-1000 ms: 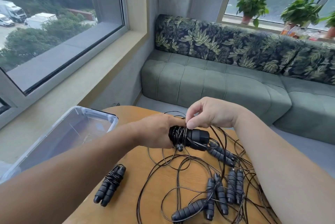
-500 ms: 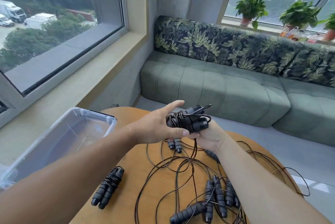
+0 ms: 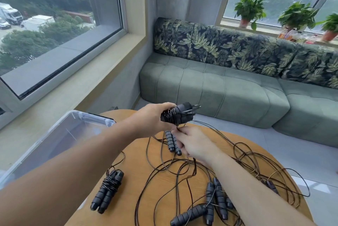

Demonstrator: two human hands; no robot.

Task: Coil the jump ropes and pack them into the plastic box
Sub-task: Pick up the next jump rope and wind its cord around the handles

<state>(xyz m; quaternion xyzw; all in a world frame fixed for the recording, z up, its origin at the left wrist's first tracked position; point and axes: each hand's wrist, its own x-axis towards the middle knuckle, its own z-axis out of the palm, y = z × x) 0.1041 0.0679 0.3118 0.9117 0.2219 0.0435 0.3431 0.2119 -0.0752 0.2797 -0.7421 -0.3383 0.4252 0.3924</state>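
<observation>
Jump ropes, loose: the largest mass in view was a tangle of thin dark cord point(image 3: 184, 174) spread over the right half of the round tabletop point(image 3: 146, 167), with several pairs of ribbed grey handles point(image 3: 217, 196) lying in it near the front edge.
Plastic box: the clear plastic box point(image 3: 87, 117) stood open at the tabletop's left edge, to the left of both hands and below them; nothing could be made out inside it.
Finished bundle: one coiled rope point(image 3: 108, 192) lay on the tabletop near the box, cord wrapped round its paired handles, long axis running from near-left to far-right.
Bundle in hand: the rope being wound point(image 3: 176, 115) was held above the far part of the tabletop, its two handles side by side, long axis roughly level and pointing right and away from the person.
Left hand: the left hand point(image 3: 155, 117) gripped the handles at their near end, fingers curled round them.
Right hand: the right hand point(image 3: 193, 143) sat just below and to the right of the bundle, pinching the free cord where it left the wraps.
Key relation: the cord ran down from the bundle to the right hand, then off into the tangle, so the next wrap would likely go crosswise to the handles.
Nearer hand for packing: the left, already holding the bundle on the box side.
Risk: slack might snag in the tangle.
</observation>
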